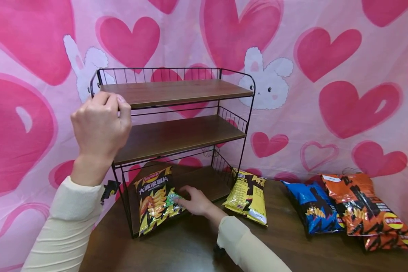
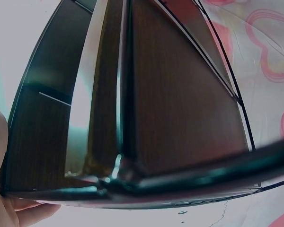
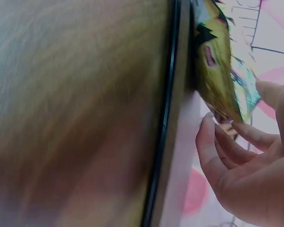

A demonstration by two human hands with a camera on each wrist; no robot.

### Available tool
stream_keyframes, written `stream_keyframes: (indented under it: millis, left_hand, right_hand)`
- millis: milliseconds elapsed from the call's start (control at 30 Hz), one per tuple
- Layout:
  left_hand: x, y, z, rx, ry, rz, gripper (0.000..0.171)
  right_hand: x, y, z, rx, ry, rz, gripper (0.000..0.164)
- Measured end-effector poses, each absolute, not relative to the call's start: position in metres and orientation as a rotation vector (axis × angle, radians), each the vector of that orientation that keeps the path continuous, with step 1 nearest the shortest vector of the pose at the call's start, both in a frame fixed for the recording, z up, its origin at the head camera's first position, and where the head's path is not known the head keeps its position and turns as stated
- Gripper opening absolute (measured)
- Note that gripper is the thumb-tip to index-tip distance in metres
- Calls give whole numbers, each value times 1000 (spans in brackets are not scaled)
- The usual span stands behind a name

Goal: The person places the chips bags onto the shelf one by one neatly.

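Observation:
A wire-framed rack point(image 1: 180, 134) with three brown wooden shelves stands on the table. My left hand point(image 1: 101, 122) grips its frame at the upper left front; in the left wrist view part of that hand point(image 2: 0, 189) shows beside the dark bar. On the bottom shelf, at its left end, a black and yellow bag of chips point(image 1: 153, 200) leans back, its front facing me. My right hand point(image 1: 195, 200) pinches the bag's right edge, where a green patch shows. In the right wrist view, thumb and fingers point(image 3: 255, 137) are around a corner of the bag point(image 3: 215, 71).
A yellow bag of chips point(image 1: 247, 196) leans by the rack's right side. Farther right lie a blue bag point(image 1: 314, 207) and orange bags point(image 1: 360, 204), overlapping on the brown table point(image 1: 285, 241). A pink cloth with hearts point(image 1: 268, 145) hangs behind.

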State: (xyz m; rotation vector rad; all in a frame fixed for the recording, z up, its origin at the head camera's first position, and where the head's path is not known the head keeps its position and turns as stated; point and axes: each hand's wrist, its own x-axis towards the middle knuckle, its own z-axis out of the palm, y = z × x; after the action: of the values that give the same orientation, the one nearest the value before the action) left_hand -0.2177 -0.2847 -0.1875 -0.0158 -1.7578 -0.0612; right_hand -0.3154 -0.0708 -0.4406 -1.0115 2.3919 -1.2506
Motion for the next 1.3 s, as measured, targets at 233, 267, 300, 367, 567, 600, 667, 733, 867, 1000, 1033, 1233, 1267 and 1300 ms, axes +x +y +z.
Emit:
stream_keyframes:
  millis: [233, 267, 300, 367, 567, 600, 667, 733, 867, 1000, 1033, 1233, 1267, 1300]
  left_hand:
    - [-216, -287, -188, -18, -1767, -57, 54]
    - [-216, -287, -188, -20, -1765, -57, 54]
    - [-216, -287, -188, -20, -1767, -55, 55]
    - [-216, -287, -188, -20, -1764, -58, 54]
    - [-214, -289, -187, -15, -1758, -54, 55]
    - [-214, -289, -187, -13, -1756, -55, 55]
    - [-214, -289, -187, -10, -1753, -62, 56]
    - [-214, -289, -187, -10, -1753, -62, 56]
    - [-214, -288, -186, -12, -1756, -65, 57]
    - [-214, -287, -186, -17, -1761, -68, 58]
    - [-214, -287, -186, -18, -1761, -70, 57]
    - [-217, -286, -187, -30, -1753, -81, 56]
    - [-217, -285, -187, -33, -1752, -80, 56]
    - [-218, -285, -187, -35, -1750, -81, 56]
  right_hand:
    - [-319, -43, -427, -1147, 2557, -1099, 36]
    - [-320, -39, -426, -1157, 2573, -1087, 33]
    - [-320, -34, -424, -1158, 2583, -1078, 31]
    - [-321, -25, -421, -1164, 2616, -1052, 27]
    - [-325, 0, -413, -1176, 2705, -1027, 18]
    - [-326, 4, -412, -1173, 2722, -1022, 17]
    - [-327, 11, -409, -1137, 2756, -1005, 16]
    - [-328, 20, -407, -1096, 2773, -989, 15]
    - [-331, 36, -404, -1009, 2801, -976, 15]
    - [-335, 53, -404, -920, 2870, -937, 17]
    - [-337, 58, -404, -899, 2894, -919, 17]
    - [-351, 83, -407, -752, 3033, -789, 20]
    - [-353, 87, -408, -723, 3045, -771, 20]
    - [-356, 90, -408, -699, 3052, -759, 20]
